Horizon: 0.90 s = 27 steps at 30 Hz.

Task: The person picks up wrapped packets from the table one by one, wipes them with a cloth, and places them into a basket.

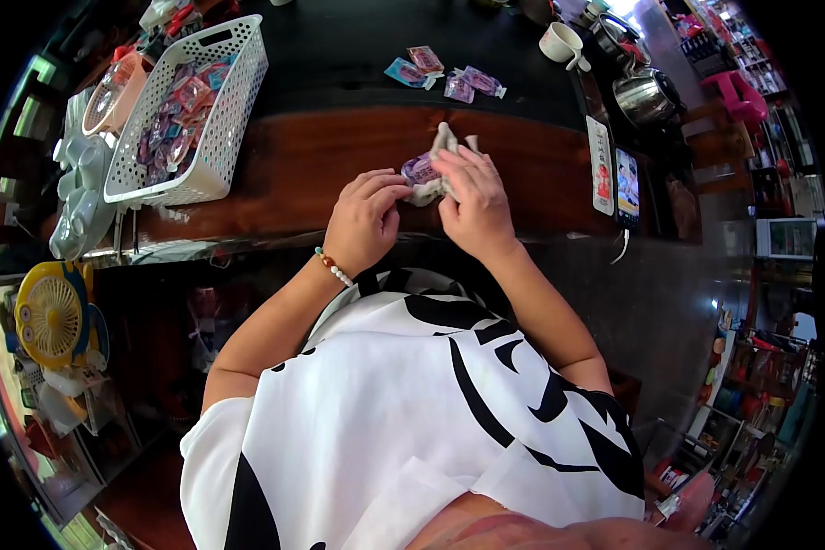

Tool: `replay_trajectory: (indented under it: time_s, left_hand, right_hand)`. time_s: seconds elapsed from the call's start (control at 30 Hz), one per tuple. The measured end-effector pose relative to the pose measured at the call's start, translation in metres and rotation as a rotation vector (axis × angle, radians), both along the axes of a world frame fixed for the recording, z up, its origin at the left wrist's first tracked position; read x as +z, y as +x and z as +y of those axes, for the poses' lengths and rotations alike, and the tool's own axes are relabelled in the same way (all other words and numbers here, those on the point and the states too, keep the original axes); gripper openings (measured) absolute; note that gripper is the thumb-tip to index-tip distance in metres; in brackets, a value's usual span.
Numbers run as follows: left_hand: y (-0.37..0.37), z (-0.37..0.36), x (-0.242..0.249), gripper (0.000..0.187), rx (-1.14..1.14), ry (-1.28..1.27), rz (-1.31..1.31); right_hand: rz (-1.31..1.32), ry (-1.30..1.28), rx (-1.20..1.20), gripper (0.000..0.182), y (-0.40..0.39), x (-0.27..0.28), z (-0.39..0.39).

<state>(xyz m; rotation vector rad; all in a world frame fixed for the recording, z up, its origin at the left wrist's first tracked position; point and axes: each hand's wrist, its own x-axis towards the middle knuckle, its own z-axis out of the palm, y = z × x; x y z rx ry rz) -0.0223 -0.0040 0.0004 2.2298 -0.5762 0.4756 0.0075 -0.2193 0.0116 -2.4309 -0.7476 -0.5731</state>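
Left hand (368, 218): fingers close together and curved, the tips at the near-left edge of the packet and cloth; the view is poor there, so whether they pinch or merely steady it cannot be told.
Right hand (477, 203): fingers bent and laid over the cloth and the packet's right side; what the fingertips grip underneath cannot be told.
Purple packet (417, 169): between the two hands, lying against the cloth, partly covered by the right fingers.
Pale cloth (426, 193): bunched under and around the packet, with folds poking out beyond the right fingers.
Step in hand: judged from the hands, the person is working the cloth against this one packet.
Next move calls for: the left fingertips steadying the packet's edge while the right hand shifts cloth, without dragging the packet along.
Loose packets (459, 89): four, beyond the right hand, in two touching pairs.
White basket (213, 176): beyond and left of the left hand, holding many similar packets.
Phone (627, 189): right of the right hand, screen lit, on the wooden table (532, 156).
Mug (559, 42): farther out, beyond the phone.
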Motion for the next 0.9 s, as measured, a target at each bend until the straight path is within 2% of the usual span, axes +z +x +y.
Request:
replay_trajectory:
  time_s: [0.13,0.47,0.77,0.9]
  left_hand:
    - [0.001,0.001,-0.003,0.026,0.010,0.001,-0.019]
    - [0.001,-0.002,0.002,0.024,0.019,-0.011,-0.011]
    - [0.004,-0.001,0.005,0.025,0.051,-0.052,0.040]
    - [0.008,0.003,0.007,0.022,0.039,-0.069,0.104]
  right_hand:
    - [0.055,-0.026,0.095,0.048,0.005,0.005,0.010]
    - [0.072,-0.047,-0.054,0.052,-0.019,-0.006,-0.009]
    - [0.096,-0.073,0.192,0.040,-0.033,0.001,0.001]
    - [0.082,-0.036,0.097,0.033,-0.018,-0.002,-0.017]
